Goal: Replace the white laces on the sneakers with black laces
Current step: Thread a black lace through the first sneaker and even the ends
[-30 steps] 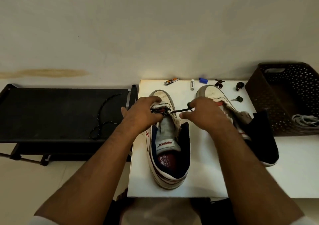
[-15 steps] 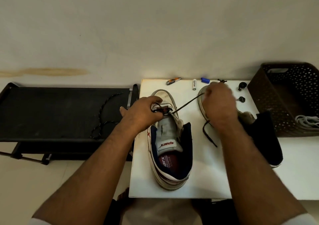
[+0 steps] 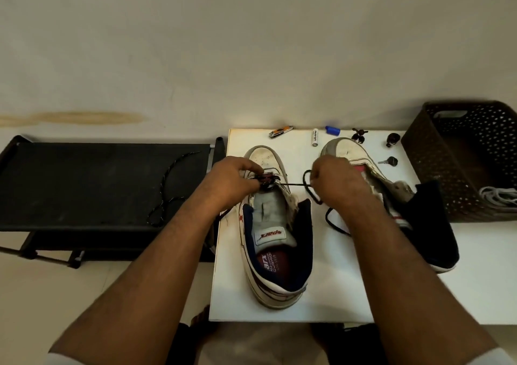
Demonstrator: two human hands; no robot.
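Left hand [image 3: 229, 181]: its grip is closed on the black lace [image 3: 296, 184] at the front eyelets of the near sneaker [image 3: 275, 224]; the fingers curl over the lace there.
Right hand [image 3: 337, 181]: its grip pinches the same lace just to the right of the near sneaker, and the lace runs tight between the two grips.
Black lace, free part: from the right grip it hangs in a loop and falls on the white table [image 3: 335, 280], under the right wrist.
Second sneaker [image 3: 352, 155]: it lies behind the right grip, partly hidden by this hand, without a lace as far as can be seen.
White laces [image 3: 499, 198]: in the dark basket [image 3: 436, 169], well to the right of the right grip.
Other lace [image 3: 167, 191]: a dark speckled one on the black rack [image 3: 84, 185], to the left of the left grip.
Small things: a battery [image 3: 315, 137], a blue cap [image 3: 333, 130] and a key [image 3: 388, 161] lie beyond both grips, near the wall.
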